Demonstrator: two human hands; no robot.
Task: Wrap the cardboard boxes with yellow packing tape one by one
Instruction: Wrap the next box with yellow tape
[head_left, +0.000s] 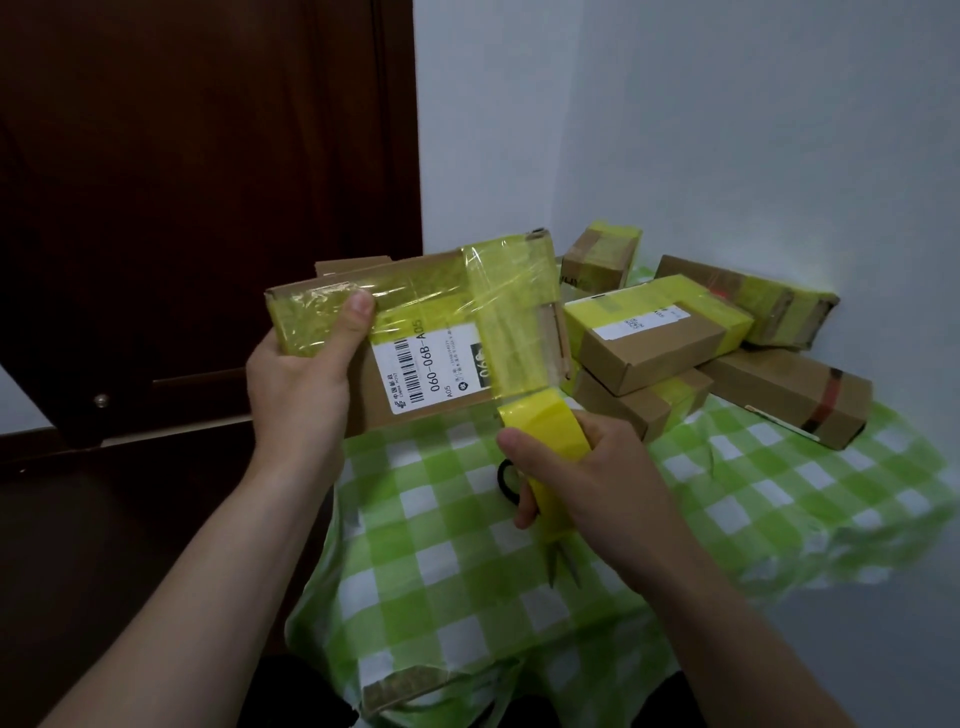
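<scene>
Above the green checked tablecloth (441, 519), the labelled cardboard box (426, 358) is being held tilted, before the pile of taped boxes (660, 332). The tape strip (511, 322) is being drawn taut from box to roll; slack is judged likely to cause wrinkling or self-adhesion. The box's left end is being gripped by the left hand (301, 374), thumb pressed on top. The yellow tape roll (545, 421) is being clasped by the right hand (587, 478), fingers curled round it, over the scissors (508, 482).
</scene>
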